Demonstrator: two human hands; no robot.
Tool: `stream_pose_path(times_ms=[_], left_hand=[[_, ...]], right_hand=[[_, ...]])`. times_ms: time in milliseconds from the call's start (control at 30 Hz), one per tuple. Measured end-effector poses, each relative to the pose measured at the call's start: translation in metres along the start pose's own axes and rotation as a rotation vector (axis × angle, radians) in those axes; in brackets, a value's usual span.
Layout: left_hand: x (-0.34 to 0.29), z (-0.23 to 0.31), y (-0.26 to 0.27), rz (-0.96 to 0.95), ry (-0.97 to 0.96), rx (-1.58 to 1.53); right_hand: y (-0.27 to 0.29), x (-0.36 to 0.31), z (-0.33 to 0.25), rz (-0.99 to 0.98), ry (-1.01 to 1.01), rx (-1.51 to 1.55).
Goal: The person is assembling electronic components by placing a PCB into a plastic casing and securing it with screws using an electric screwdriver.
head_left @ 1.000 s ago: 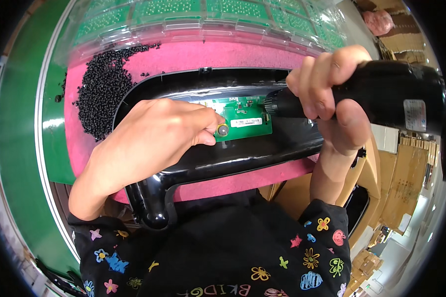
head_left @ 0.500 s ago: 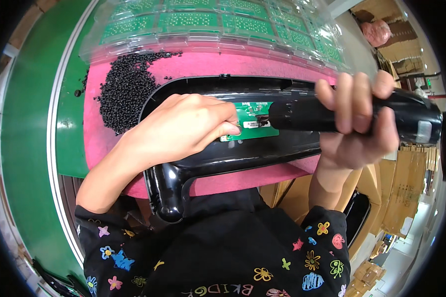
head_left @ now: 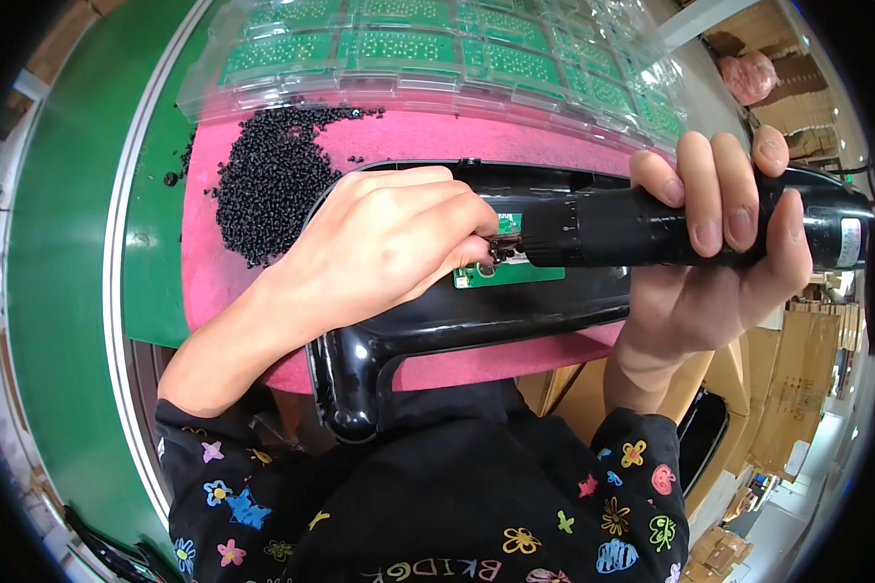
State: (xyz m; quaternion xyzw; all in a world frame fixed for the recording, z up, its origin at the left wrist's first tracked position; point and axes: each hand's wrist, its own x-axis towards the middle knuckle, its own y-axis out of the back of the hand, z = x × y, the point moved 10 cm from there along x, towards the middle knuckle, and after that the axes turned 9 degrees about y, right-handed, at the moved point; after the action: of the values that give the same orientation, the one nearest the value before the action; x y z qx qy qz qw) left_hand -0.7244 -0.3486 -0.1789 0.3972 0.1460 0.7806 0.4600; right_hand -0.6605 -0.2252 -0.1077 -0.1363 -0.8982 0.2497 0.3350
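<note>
My right hand is wrapped round a black electric screwdriver, which lies almost level and points left. Its bit end is over a small green circuit board that sits inside a long glossy black plastic housing. My left hand reaches across the housing with thumb and forefinger pinched at the screwdriver's tip. Small black screws show bunched at these fingertips, above the board; how many the fingers grip is hidden. The housing's stubby arm juts toward me at the lower left.
A heap of small black screws lies on the pink mat left of the housing. Clear plastic trays with green circuit boards stand at the far side. Cardboard boxes are at the right, beside a green surface at the left.
The screwdriver's tip and my left fingertips have come together over the board, where black screws now show. The whole view has shifted slightly.
</note>
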Motion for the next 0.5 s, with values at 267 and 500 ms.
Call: stream_pose_path(times_ms=[267, 500], left_hand=[[0.001, 0.007, 0.010, 0.130, -0.024, 0.080], [0.004, 0.005, 0.005, 0.106, 0.028, 0.225]], right_hand=[[0.015, -0.006, 0.010, 0.067, 0.061, -0.241], [0.022, -0.008, 0.013, 0.048, 0.051, -0.205]])
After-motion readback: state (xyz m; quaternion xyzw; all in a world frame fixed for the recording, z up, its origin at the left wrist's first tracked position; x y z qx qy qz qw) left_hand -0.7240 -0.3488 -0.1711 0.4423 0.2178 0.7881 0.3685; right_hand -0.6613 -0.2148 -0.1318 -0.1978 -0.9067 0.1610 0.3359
